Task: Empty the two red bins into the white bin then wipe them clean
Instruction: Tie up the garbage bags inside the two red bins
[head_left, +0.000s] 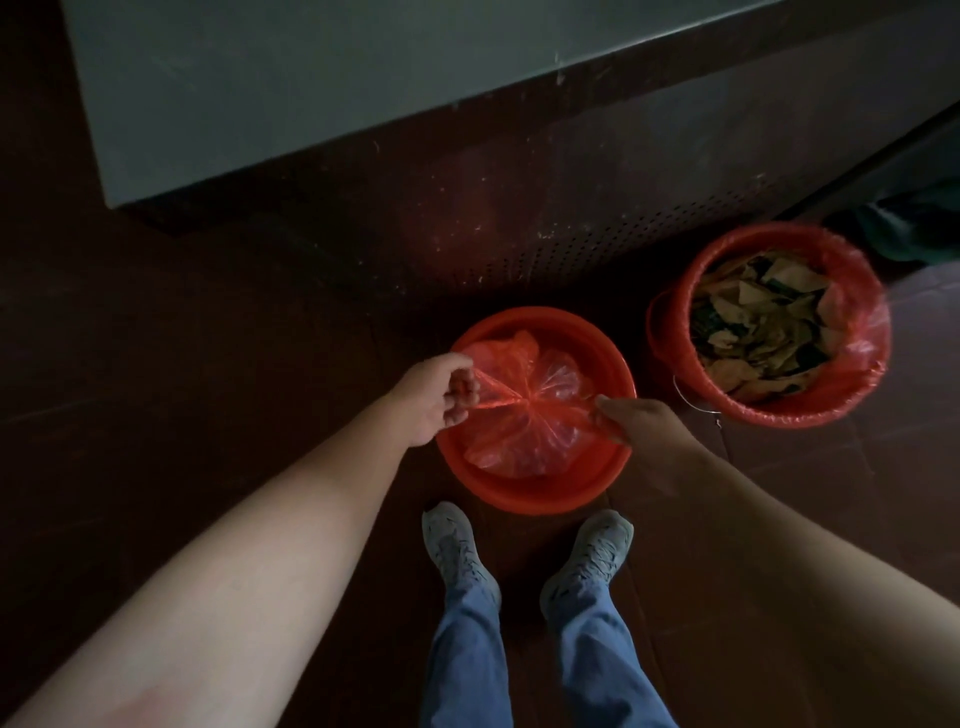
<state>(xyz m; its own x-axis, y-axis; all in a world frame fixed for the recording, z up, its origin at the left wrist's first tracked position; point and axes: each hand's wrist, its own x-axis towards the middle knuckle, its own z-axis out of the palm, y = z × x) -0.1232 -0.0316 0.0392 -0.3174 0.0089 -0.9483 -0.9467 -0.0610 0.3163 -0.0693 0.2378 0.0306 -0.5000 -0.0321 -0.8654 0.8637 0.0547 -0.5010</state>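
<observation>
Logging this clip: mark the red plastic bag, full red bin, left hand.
red plastic bag (525, 401), head view, its twisted middle
full red bin (671, 336), head view, left outer wall
left hand (432, 396), head view, back of hand

- The near red bin (535, 493) stands just ahead of the shoes (457, 551). A red bag (524, 410), pinched taut between the left hand (434, 397) and right hand (641, 418), covers most of its mouth.
- The second red bin (670, 338), close on the right, is full of paper scraps (763, 322).
- Open floor (182, 364) lies to the left.
- A grey cabinet (311, 78) and a perforated panel (597, 234) wall off the far side.
</observation>
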